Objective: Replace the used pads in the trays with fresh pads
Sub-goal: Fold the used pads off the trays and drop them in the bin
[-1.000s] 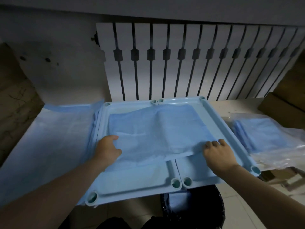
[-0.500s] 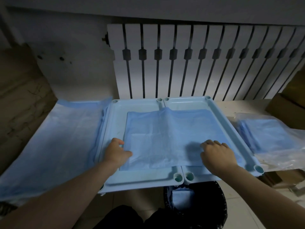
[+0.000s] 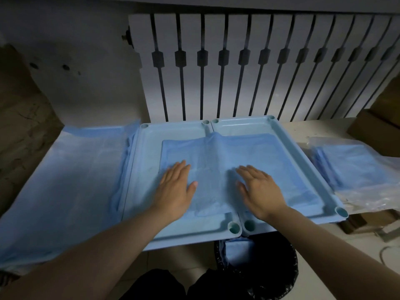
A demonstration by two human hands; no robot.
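Two light blue trays stand side by side on the table, the left tray [image 3: 142, 169] and the right tray [image 3: 303, 161]. One blue pad [image 3: 270, 161] lies across both, humped over the seam between them. My left hand [image 3: 176, 189] rests flat on the pad's left part, fingers spread. Flat on the pad just right of the seam lies my right hand [image 3: 259, 187]. Neither hand grips anything.
A large blue pad [image 3: 65, 180] covers the table to the left of the trays. A clear bag of folded fresh pads [image 3: 355, 167] lies at the right. A black-lined bin [image 3: 257, 265] holding a crumpled blue pad stands under the table's front edge. A white radiator stands behind.
Both hands let go of the pad's near edge and moved forward onto its top, now lying flat with fingers spread. The pad lies further toward the near ends of the trays.
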